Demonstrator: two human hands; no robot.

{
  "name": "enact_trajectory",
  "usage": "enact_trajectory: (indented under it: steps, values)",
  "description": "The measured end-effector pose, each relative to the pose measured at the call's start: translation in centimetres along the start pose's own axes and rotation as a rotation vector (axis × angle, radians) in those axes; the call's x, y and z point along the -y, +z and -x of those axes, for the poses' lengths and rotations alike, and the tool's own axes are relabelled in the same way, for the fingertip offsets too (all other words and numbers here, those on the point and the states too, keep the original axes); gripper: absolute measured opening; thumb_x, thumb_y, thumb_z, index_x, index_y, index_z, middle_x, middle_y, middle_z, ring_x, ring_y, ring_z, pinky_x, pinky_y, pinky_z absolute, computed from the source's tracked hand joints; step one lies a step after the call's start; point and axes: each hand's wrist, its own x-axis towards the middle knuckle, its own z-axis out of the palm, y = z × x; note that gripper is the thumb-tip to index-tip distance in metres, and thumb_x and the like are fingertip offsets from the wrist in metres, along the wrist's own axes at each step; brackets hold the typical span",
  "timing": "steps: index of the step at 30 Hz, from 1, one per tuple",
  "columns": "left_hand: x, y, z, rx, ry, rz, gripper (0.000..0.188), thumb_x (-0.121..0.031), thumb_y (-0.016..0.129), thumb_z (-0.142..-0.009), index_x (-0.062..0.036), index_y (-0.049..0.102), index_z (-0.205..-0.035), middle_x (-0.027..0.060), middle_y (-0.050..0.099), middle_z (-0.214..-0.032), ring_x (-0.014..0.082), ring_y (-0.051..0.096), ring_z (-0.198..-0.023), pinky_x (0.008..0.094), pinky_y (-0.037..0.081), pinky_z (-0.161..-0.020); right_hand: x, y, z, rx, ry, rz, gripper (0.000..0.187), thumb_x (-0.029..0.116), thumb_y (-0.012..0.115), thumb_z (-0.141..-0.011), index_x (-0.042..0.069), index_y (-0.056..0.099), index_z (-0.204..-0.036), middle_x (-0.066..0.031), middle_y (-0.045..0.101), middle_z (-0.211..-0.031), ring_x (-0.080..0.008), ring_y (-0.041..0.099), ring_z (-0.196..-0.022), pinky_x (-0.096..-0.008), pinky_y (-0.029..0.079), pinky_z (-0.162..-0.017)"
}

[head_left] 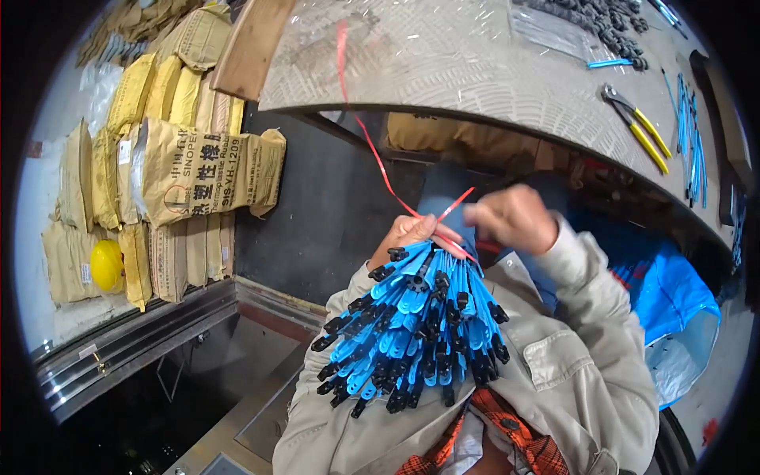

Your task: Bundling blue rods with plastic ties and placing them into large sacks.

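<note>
Bundle: a fanned bundle of flat blue plastic strips with black ends (419, 317) is hanging in front of the person's beige jacket (554, 356), narrow gathered end up, below the tabletop edge.
Left hand: the left hand (418, 231) is grasping the bundle near its gathered end, ribbon crossing at its fingers.
Right hand: the right hand (518, 219) is hovering just beside, fingers curling, blurred; cannot tell whether it is grasping the ribbon.
Ribbon: a thin, shiny red plastic ribbon (378, 162) is running from the tabletop down to the left hand, a short end pointing up toward the right hand.
Tabletop: the grey, swirl-marked tabletop (443, 59) is carrying yellow-handled metal pliers (625, 105), loose blue strips (693, 150), clear plastic wrapping (554, 36) and dark grey knobbly pieces (609, 30).
Sacks: brown and yellow paper sacks (186, 170) are lying piled at left, their contents hidden; a rounded yellow helmet-like object (107, 266) is resting against them.
Under tabletop: another brown sack (419, 133) is showing; contents hidden.
Blue bag: a blue plastic bag with a pale lining (673, 289) is sagging at right, mouth gaping; cannot tell its contents.
</note>
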Motion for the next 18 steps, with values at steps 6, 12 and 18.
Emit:
enact_trajectory:
  steps: [6,12,18]
  values:
    - [0.4,0.7,-2.0,0.103,0.014,-0.024,0.044,-0.027,0.037,-0.091,0.0119,0.058,-0.088,0.0209,0.063,-0.075,0.0229,0.063,-0.069,0.0223,0.049,-0.065,-0.9,4.7,-1.3,-0.402,0.091,-0.940,0.017,0.015,0.052,-0.086,0.000,0.060,-0.086,-0.0037,0.055,-0.059,-0.0107,0.048,-0.050,-0.0221,0.041,-0.052]
    - [0.9,0.5,-1.6,0.000,-0.007,0.150,0.040,-0.025,0.039,-0.090,0.0106,0.059,-0.088,0.0208,0.063,-0.074,0.0214,0.062,-0.066,0.0223,0.049,-0.065,-0.5,4.9,-1.1,-0.393,0.116,-1.637,0.018,0.017,0.045,-0.090,0.000,0.051,-0.095,0.0018,0.040,-0.048,-0.0074,0.039,-0.043,-0.0227,0.042,-0.054]
    - [1.5,0.1,-0.9,-0.145,0.086,-0.007,0.035,-0.022,0.043,-0.089,0.0079,0.060,-0.084,0.0213,0.062,-0.079,0.0208,0.061,-0.067,0.0229,0.049,-0.066,-0.7,3.9,2.5,-0.178,0.138,-1.946,0.019,0.014,0.039,-0.092,0.000,0.050,-0.098,0.0032,0.033,-0.045,-0.0058,0.031,-0.039,-0.0223,0.041,-0.051]
